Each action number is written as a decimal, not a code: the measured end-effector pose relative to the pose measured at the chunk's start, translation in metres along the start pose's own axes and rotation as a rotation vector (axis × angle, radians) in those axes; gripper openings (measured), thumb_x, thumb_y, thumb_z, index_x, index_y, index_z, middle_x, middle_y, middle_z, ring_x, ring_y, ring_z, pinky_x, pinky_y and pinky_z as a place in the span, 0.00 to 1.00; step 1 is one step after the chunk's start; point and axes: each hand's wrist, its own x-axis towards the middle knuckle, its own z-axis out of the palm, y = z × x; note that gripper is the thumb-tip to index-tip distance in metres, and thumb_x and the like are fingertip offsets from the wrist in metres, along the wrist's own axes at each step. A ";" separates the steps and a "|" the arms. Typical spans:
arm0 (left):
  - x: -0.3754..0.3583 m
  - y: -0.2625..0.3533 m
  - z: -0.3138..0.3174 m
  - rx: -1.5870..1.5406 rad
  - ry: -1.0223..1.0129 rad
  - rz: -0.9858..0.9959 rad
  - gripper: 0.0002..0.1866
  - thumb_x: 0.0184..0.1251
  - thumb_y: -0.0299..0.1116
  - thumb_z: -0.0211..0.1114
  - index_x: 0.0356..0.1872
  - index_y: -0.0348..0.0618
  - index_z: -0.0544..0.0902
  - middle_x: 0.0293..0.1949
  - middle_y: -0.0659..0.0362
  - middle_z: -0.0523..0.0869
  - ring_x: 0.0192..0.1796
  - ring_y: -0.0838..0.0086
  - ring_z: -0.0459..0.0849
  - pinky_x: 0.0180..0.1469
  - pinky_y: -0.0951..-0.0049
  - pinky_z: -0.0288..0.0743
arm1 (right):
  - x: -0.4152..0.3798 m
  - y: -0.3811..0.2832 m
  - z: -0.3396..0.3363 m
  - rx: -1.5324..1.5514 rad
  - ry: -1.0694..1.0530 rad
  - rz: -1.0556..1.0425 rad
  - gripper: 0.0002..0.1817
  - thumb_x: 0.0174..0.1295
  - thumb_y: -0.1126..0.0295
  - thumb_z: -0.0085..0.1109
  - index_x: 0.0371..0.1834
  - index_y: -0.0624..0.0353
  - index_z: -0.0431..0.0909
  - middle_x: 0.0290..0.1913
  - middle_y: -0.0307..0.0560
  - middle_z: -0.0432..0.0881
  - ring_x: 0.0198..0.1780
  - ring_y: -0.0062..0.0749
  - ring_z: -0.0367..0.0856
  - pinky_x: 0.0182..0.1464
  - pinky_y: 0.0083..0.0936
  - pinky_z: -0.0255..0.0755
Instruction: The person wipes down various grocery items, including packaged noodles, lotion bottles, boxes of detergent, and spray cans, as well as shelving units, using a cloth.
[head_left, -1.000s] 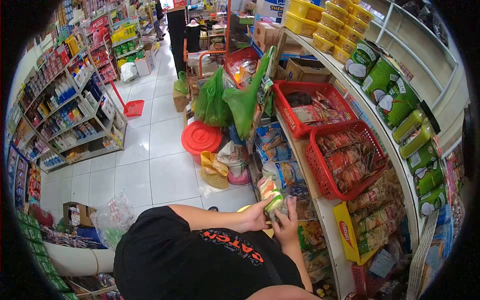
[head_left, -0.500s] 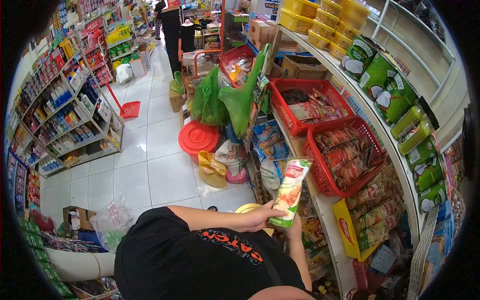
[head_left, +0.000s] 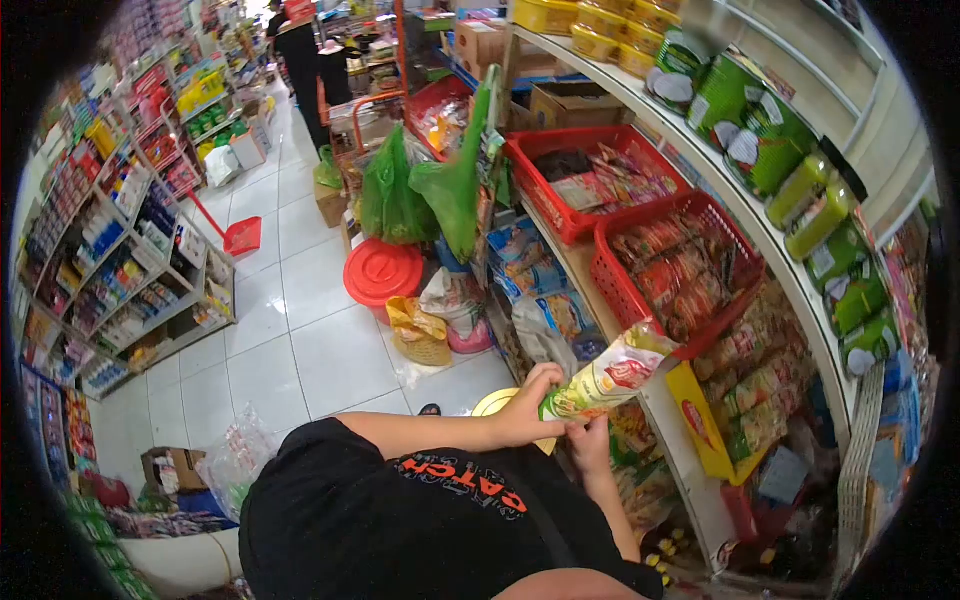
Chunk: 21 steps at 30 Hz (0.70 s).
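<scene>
A printed packet in white, green and red tilts up to the right in front of my body. My left hand is closed round its lower left end, and its fingertips are partly hidden. Under the packet's bottom edge, my right hand has its fingers curled and pressed against it. The packet's upper end overlaps the near edge of a red basket filled with packets. Below that basket, a yellow box holds more packets.
Tins and yellow tubs line the upper shelf at right. On the tiled floor stand a red lidded bucket and sacks. Green bags hang behind them. Stocked shelves and a red dustpan are at left.
The packet has turned from nearly upright to leaning right, its top now near the basket. My left hand has shifted higher, my right hand has come lower into view, and the camera has turned slightly.
</scene>
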 end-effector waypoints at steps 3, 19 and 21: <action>0.002 0.005 -0.004 -0.062 -0.042 0.008 0.38 0.41 0.34 0.67 0.56 0.36 0.59 0.53 0.51 0.60 0.59 0.63 0.59 0.61 0.70 0.51 | -0.010 -0.011 -0.004 -0.151 0.064 0.046 0.27 0.53 0.62 0.59 0.52 0.66 0.62 0.45 0.47 0.73 0.48 0.30 0.71 0.52 0.27 0.64; 0.042 0.065 -0.051 -0.492 0.357 0.287 0.32 0.58 0.42 0.52 0.61 0.37 0.54 0.58 0.48 0.62 0.59 0.56 0.64 0.60 0.58 0.59 | -0.011 -0.070 -0.059 -0.646 0.317 -0.145 0.36 0.42 0.63 0.68 0.56 0.57 0.63 0.52 0.54 0.71 0.55 0.39 0.69 0.57 0.31 0.61; 0.034 0.060 -0.051 -0.461 0.321 0.206 0.31 0.58 0.40 0.51 0.60 0.36 0.54 0.58 0.47 0.63 0.59 0.56 0.65 0.59 0.58 0.60 | -0.013 -0.071 -0.085 -0.379 0.506 -0.223 0.37 0.40 0.65 0.71 0.54 0.64 0.63 0.52 0.51 0.71 0.55 0.32 0.67 0.58 0.29 0.60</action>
